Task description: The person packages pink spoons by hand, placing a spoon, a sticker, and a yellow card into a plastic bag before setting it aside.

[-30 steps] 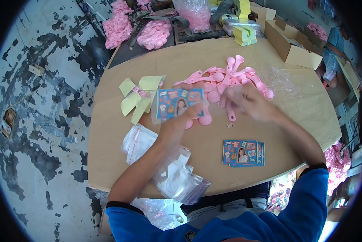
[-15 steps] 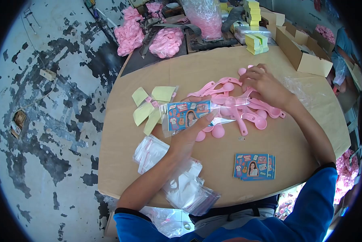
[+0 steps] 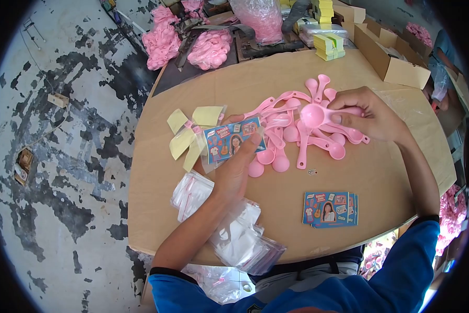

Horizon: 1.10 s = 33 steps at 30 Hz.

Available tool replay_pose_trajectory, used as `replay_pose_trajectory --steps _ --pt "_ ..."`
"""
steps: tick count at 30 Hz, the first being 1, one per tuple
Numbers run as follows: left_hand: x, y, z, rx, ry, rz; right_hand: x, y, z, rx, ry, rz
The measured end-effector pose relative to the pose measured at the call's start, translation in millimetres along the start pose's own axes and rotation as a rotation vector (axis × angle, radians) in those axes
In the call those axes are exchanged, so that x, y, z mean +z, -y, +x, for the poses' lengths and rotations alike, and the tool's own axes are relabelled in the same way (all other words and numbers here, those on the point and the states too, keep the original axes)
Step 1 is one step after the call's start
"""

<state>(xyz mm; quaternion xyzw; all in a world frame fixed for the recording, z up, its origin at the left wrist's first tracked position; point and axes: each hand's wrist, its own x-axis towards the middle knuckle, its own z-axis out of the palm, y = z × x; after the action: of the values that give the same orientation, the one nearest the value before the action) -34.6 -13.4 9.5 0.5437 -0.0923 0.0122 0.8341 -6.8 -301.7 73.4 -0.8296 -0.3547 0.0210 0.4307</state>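
Observation:
My left hand (image 3: 233,175) grips a clear plastic bag with a blue printed card (image 3: 225,142) in it, thumb on top near the card's right end. Between the thumb and fingers of my right hand (image 3: 369,113) is a pink measuring spoon (image 3: 312,116), its round bowl pointing left. Beneath and around it lies a loose pile of pink spoons (image 3: 281,163) of several sizes. Left of the bag, packets with pale yellow paper (image 3: 179,146) lie fanned out. Under my left forearm is a spread of clear zip bags (image 3: 242,242).
A small stack of blue cards (image 3: 327,209) lies at the front right of the brown-covered table (image 3: 386,177). Behind stand yellow bundles (image 3: 329,47), bags of pink items (image 3: 209,49) and an open cardboard box (image 3: 396,65). Another person's arm (image 3: 444,55) shows at the far right.
My right hand has picked a pink spoon from the pile and moved it slightly right and toward me. My left hand's bag has shifted a little left.

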Motion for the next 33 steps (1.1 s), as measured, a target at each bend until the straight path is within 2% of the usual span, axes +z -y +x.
replay_pose_trajectory --steps 3,5,8,9,11,13,15,18,19,22,23,25,27,28,32,33 --pt "2.7 -0.5 -2.7 0.021 0.165 -0.039 29.7 -4.6 3.6 -0.258 -0.121 -0.023" --pt "3.2 3.4 -3.2 0.066 0.212 -0.114 40.5 12.8 -2.2 0.039 -0.063 0.348" --pt "3.3 4.9 -2.8 0.079 0.207 -0.147 59.7 29.5 -3.4 0.069 -0.082 0.621" --pt "3.1 4.8 -3.4 0.076 0.191 -0.146 74.0 34.9 -0.9 -0.032 -0.158 0.518" --pt "2.1 5.7 -8.5 0.014 0.210 -0.166 73.6 40.6 4.4 -0.082 -0.181 0.360" --pt "0.2 10.0 -7.6 -0.023 0.219 -0.145 43.5 62.8 8.3 -0.152 -0.297 0.050" --pt "-4.5 10.7 1.9 -0.019 0.183 -0.103 8.7 80.5 12.9 -0.167 -0.282 -0.006" --pt "-3.8 7.2 7.4 0.020 0.054 -0.096 -17.4 80.8 15.7 -0.186 -0.219 -0.292" --pt "-5.9 8.8 8.2 0.057 0.022 -0.112 -2.1 70.3 24.3 -0.283 -0.170 -0.478" --pt "4.8 3.6 -0.2 0.241 0.131 0.157 4.9 93.0 26.5 0.056 -0.103 -0.439" --pt "3.4 10.0 -1.5 0.299 0.182 0.225 10.1 77.0 28.7 -0.099 -0.274 -0.187" --pt "9.3 7.4 -13.1 0.407 0.278 0.547 27.4 73.8 36.7 -0.090 -0.203 -0.104" --pt "14.2 8.3 -18.5 0.369 0.365 0.691 41.1 77.0 41.8 -0.080 -0.159 -0.023" --pt "15.4 10.3 -19.5 0.279 0.392 0.673 46.3 77.4 45.0 -0.077 -0.138 0.017" --pt "-0.3 29.0 -8.2 -0.032 0.364 0.380 48.3 47.2 59.0 -0.153 -0.357 -0.037" --pt "1.9 27.9 -10.0 -0.026 0.364 0.338 47.7 41.4 61.6 -0.167 -0.416 -0.098"
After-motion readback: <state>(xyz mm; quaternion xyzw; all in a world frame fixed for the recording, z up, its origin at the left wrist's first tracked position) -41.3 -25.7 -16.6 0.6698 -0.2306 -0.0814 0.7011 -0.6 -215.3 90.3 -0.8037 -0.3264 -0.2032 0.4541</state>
